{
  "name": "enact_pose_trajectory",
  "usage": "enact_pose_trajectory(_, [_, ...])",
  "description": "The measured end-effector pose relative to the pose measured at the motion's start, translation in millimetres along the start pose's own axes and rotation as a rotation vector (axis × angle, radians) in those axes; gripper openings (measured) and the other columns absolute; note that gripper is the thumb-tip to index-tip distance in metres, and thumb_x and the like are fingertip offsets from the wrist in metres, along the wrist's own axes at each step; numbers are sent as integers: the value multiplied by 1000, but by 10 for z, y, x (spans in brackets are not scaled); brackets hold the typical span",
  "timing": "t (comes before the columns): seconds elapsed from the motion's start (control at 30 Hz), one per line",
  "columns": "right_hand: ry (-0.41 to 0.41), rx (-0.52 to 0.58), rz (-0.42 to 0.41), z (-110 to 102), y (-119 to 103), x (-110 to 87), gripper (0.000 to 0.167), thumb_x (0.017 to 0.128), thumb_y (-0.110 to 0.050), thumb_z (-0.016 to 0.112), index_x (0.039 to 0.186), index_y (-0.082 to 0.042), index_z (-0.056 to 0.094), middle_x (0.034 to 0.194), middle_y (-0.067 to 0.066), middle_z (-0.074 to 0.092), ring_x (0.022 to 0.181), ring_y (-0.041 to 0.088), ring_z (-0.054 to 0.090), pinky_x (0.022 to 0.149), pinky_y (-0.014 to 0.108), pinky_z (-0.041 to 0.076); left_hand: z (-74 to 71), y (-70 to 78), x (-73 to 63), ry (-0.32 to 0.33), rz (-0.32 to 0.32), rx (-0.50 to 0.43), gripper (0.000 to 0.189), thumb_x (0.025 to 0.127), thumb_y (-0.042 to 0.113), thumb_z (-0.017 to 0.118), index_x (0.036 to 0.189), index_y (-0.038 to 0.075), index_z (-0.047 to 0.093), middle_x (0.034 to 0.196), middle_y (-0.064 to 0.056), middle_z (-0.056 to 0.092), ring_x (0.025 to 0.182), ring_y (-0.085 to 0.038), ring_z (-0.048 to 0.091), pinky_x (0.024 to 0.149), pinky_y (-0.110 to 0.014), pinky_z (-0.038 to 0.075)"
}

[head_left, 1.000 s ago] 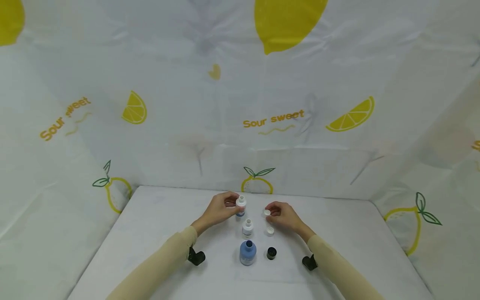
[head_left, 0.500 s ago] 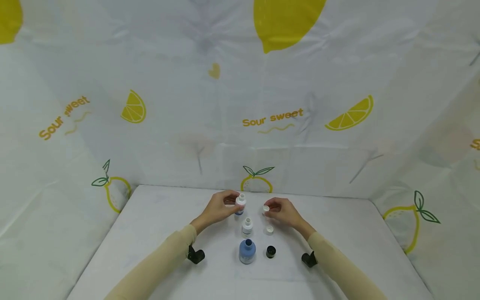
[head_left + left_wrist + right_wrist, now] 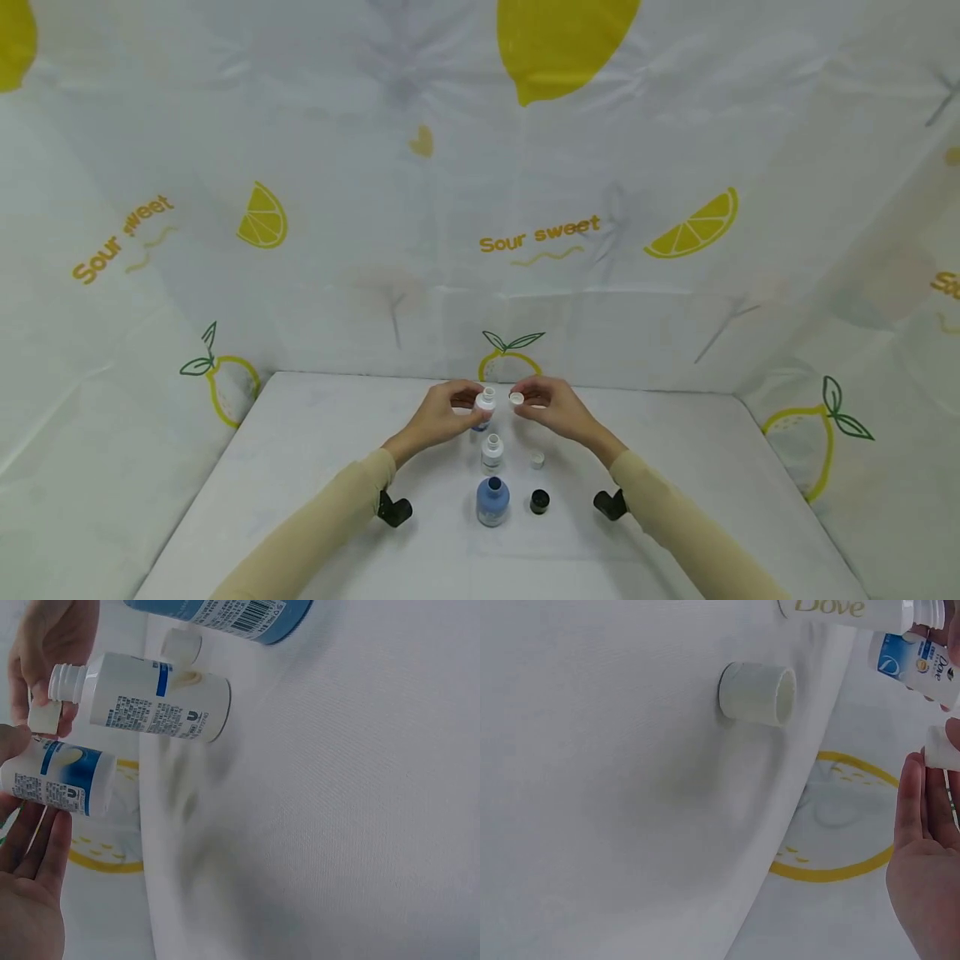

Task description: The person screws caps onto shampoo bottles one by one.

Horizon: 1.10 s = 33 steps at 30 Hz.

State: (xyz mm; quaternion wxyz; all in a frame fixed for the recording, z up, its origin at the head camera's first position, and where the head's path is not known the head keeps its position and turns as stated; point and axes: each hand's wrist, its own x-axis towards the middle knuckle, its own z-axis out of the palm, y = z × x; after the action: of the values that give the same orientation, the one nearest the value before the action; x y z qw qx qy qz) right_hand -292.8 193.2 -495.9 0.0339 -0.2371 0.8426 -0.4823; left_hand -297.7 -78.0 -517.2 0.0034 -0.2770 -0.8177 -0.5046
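Observation:
My left hand (image 3: 438, 412) grips a small white bottle (image 3: 484, 405) with a blue lower band, neck upward and uncapped. Clear of the table in the left wrist view, this bottle (image 3: 67, 776) sits between thumb and fingers. My right hand (image 3: 557, 408) pinches a white cap (image 3: 517, 399) just right of the bottle's neck, with a small gap between them. In the right wrist view the cap (image 3: 941, 752) is partly cut off by the frame's edge. A second uncapped white bottle (image 3: 492, 455) stands on the table nearer me, below the left hand.
A blue bottle (image 3: 492, 503) with a dark mouth stands closest to me. Right of the standing bottles lie another white cap (image 3: 537, 460) and a black cap (image 3: 538, 502). A lemon-printed white curtain (image 3: 337, 317) hangs behind the table's (image 3: 315, 475) far edge.
My right hand has raised the white cap and moved it left, close to the held bottle's neck. My left hand stays almost in place with its bottle.

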Motion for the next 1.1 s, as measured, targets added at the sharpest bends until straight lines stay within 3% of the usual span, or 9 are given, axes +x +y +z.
enact_pose_trajectory(0.23, [-22, 31, -39, 41, -107, 28, 31, 99, -6, 77, 128, 4, 72, 126, 24, 76, 115, 35, 75, 107, 50, 63, 31, 28, 9, -12, 14, 12, 38, 96, 23, 85, 127, 5, 74, 124, -11, 79, 111, -26, 78, 98, -31, 66])
enact_pose_trajectory(0.77, [-10, 46, -50, 65, -235, 15, 36, 99, -5, 77, 133, 6, 70, 129, 23, 75, 117, 37, 74, 110, 56, 60, 70, 29, 30, -26, 34, 26, 36, 95, 20, 85, 127, 5, 75, 126, -11, 78, 110, -24, 78, 99, -34, 66])
enact_pose_trajectory(0.9, [-4, 65, -61, 68, -238, 23, 37, 100, -5, 77, 133, 8, 68, 129, 24, 74, 116, 38, 74, 110, 54, 60, 69, 31, 39, -31, 42, 31, 36, 95, 19, 85, 126, 5, 75, 126, -11, 78, 110, -25, 78, 99, -33, 66])
enact_pose_trajectory(1.1, [13, 80, -70, 71, -248, 25, 37, 100, -6, 77, 133, 8, 68, 130, 24, 73, 116, 37, 74, 107, 38, 62, 64, 59, 56, -33, 42, 46, 36, 94, 17, 85, 127, 4, 75, 125, -12, 78, 110, -25, 78, 99, -29, 65])
